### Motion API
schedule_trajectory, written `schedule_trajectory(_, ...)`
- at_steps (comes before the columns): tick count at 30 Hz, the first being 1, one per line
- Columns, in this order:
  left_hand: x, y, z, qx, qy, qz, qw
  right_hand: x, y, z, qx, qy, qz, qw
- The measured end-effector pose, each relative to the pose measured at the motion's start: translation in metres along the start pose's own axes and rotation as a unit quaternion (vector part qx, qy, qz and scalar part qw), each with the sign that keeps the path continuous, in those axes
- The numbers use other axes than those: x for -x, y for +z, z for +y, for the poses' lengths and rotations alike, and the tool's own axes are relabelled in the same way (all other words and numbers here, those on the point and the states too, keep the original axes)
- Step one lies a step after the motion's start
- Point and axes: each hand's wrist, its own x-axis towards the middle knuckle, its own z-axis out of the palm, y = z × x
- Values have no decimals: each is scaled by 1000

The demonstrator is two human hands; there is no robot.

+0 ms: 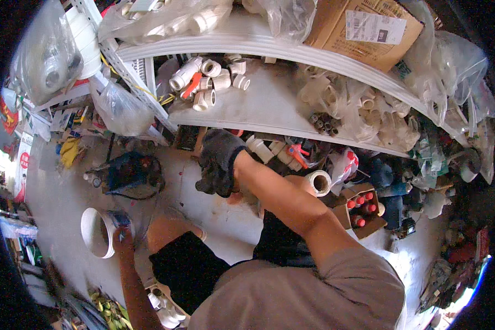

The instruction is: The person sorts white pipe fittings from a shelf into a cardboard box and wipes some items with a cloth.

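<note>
My left hand (124, 241) grips the side of a round white plastic bucket (88, 233), which is tilted with its mouth facing left. Writing or print shows dimly on the bucket's far wall. My right hand (219, 165), in a dark grey work glove, is at the front edge of the lower shelf, its fingers curled. Whether it holds anything is hidden by the glove. Close to its right, under the shelf edge, lie white plastic pipe fittings (262, 149) and a valve with an orange-red handle (299, 156).
Above, a white metal shelf (268, 95) carries white pipe fittings (220, 78) and bagged fittings (363, 103). A cardboard box (367, 33) stands on the upper shelf. A dark machine (134, 173) sits on the floor to the left. On the right is a carton of red-capped bottles (361, 208).
</note>
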Motion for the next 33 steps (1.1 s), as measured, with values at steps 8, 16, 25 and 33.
schedule_trajectory(8,-44,243,280,157,168,-242,943,-16,-63,114,-5,-37,45,998)
schedule_trajectory(16,-117,389,226,254,103,-314,909,-56,-22,223,146,84,-10,986)
schedule_trajectory(25,-223,483,174,215,-274,-15,937,-145,86,309,158,357,-175,904)
schedule_trajectory(33,-248,469,149,247,-237,-205,917,-163,114,313,9,384,15,923)
